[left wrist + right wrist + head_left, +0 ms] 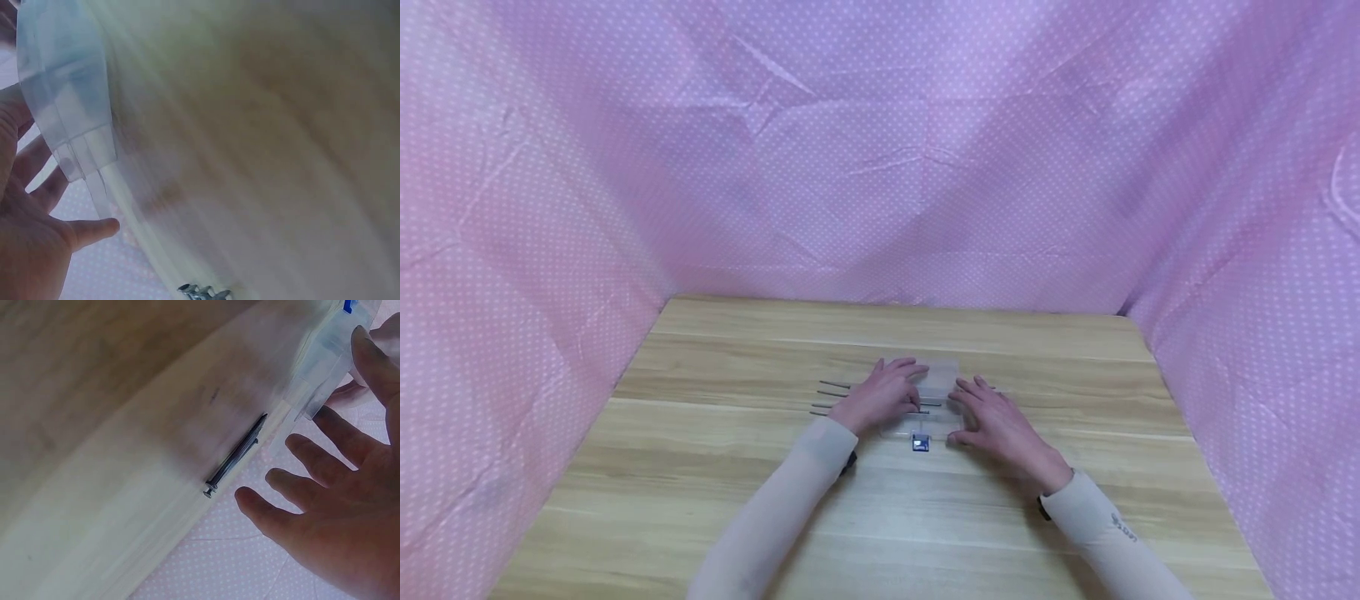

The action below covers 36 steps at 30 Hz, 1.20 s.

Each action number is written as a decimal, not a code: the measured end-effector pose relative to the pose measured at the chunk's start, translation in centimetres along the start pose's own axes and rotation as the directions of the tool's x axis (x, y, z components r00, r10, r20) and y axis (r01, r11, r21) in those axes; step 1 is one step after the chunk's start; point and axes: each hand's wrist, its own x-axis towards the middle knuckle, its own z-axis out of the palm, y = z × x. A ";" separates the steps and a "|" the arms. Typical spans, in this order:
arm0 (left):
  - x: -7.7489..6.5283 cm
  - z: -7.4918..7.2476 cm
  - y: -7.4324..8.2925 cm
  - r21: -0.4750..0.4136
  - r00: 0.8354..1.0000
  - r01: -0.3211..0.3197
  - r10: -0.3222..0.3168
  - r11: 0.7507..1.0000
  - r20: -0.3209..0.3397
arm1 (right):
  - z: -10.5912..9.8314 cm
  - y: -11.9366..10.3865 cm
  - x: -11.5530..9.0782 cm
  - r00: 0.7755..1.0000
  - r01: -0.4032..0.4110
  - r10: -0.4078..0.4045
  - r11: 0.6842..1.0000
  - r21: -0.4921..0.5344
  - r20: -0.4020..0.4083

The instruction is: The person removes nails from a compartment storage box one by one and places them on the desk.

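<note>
A clear plastic box (934, 427) with its lid raised at the back stands between the two hands. My left hand (880, 398) reaches over its left side, fingers loosely bent, thumb extended in the left wrist view. My right hand (1000, 423) is at the right side of the box, fingers spread and thumb close to the wall. Several long dark nails (831, 394) lie side by side to the left, running under the left hand, their points showing beyond it. In the right wrist view the nails (236, 456) lie with heads towards the lower left.
A small blue-and-white label (921, 442) sits at the front of the box. All of this is on a wood-grain table (880, 533). Pink dotted cloth (887, 208) hangs along its back and sides.
</note>
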 end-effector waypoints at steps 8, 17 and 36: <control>-0.5 -0.2 -0.2 -0.075 1.000 0.022 -0.022 0.997 0.004 | 0.0 0.1 0.0 1.000 0.009 -0.009 1.000 0.004 -0.004; -1.1 -1.0 -0.3 -0.203 0.997 0.011 -0.027 0.979 -0.075 | -0.1 0.1 -0.2 1.000 0.009 -0.009 1.000 0.002 0.005; -2.6 -2.2 0.6 -0.181 0.971 0.020 -0.062 0.983 -0.231 | -0.1 0.1 -0.4 1.000 0.016 -0.016 1.000 0.008 -0.002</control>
